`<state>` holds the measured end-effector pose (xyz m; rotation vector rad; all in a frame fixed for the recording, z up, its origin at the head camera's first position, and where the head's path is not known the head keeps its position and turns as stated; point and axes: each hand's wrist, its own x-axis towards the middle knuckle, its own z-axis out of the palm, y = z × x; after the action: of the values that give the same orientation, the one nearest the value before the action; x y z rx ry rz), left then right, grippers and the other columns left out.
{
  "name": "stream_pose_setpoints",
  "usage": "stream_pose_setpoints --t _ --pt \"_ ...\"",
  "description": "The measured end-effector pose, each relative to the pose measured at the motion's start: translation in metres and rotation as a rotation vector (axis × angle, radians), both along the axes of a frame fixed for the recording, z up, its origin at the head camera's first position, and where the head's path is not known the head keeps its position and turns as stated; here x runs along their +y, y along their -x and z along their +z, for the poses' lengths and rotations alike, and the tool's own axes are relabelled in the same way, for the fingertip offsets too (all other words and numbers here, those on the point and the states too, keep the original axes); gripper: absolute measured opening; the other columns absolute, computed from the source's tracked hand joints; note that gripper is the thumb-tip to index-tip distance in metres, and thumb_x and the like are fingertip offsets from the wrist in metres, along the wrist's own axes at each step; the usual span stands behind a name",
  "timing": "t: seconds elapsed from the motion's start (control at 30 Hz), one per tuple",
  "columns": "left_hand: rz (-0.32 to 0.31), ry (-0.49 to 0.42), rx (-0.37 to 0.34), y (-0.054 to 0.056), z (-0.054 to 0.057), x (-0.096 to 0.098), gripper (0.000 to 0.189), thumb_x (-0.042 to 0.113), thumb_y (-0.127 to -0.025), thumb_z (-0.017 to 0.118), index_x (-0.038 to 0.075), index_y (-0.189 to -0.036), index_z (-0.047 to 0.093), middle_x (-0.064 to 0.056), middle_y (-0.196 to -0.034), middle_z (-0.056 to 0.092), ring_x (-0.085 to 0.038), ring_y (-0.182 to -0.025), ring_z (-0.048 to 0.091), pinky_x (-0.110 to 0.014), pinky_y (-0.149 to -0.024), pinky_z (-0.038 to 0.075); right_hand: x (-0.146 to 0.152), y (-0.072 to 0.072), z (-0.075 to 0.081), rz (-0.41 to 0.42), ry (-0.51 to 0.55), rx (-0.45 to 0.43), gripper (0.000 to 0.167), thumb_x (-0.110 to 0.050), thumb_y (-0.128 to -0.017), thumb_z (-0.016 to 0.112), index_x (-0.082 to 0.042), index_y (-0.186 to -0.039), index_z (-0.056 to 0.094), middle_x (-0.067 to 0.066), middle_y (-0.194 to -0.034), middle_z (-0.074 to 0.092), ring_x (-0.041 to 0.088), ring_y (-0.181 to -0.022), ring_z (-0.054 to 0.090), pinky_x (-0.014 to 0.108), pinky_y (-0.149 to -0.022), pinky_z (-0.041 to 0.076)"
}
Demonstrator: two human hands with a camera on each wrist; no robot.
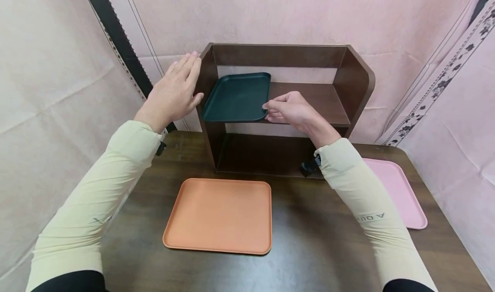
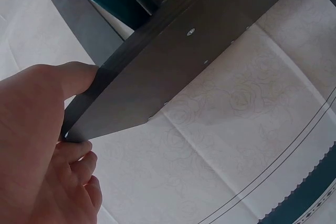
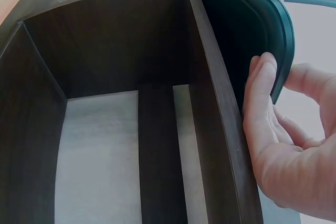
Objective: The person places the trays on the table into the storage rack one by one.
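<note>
Left sleeve [image 1: 93, 193]: pale yellow-green, close-fitting, wrinkled toward the elbow
Left sleeve marking [image 1: 101, 220]: small dark print, an X-like character readable
Right sleeve [image 1: 365, 184]: matching pale yellow-green, creased below the lettering
Right sleeve lettering [image 1: 370, 217]: thin dark capitals, among them an A, partly curving from sight
Left upper-arm cloth [image 1: 71, 282]: black
Right upper-arm cloth [image 1: 410, 286]: black
Left wrist device [image 1: 160, 148]: small, black, partly hidden
Right wrist device [image 1: 308, 167]: black, rounded
Left grip [image 1: 172, 90]: bare
Right grip [image 1: 292, 110]: bare
</note>
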<state>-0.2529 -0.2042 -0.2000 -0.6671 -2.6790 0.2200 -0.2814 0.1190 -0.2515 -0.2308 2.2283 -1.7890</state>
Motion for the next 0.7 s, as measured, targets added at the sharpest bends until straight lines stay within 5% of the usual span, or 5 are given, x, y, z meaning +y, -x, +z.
stream_pose_setpoints --t 0.43,0.7 --pt "0.010 -0.014 -0.022 -0.0027 -0.0004 -0.0026 0.079 0.029 -0.110 0.051 -0.008 -0.166 0.008 -0.025 -0.177 0.008 -0.041 -0.165 0.012 -0.053 -0.136 0.013 -0.0044 0.0019 0.0041 0.011 0.008 -0.011 0.039 -0.018 -0.102 0.071 0.009 -0.130 0.069 0.005 -0.094 0.080 0.010 -0.082 0.077 0.026 -0.084 0.066" --pt "0.020 -0.004 -0.044 -0.0003 0.0006 0.0022 0.080 0.030 -0.111 0.050 -0.006 -0.167 0.005 -0.024 -0.177 0.005 -0.041 -0.166 0.010 -0.053 -0.136 0.010 -0.0026 -0.0037 0.0034 -0.032 -0.112 0.053 0.035 -0.023 -0.101 0.073 0.005 -0.121 0.075 0.011 -0.101 0.077 0.012 -0.083 0.078 0.028 -0.083 0.066"
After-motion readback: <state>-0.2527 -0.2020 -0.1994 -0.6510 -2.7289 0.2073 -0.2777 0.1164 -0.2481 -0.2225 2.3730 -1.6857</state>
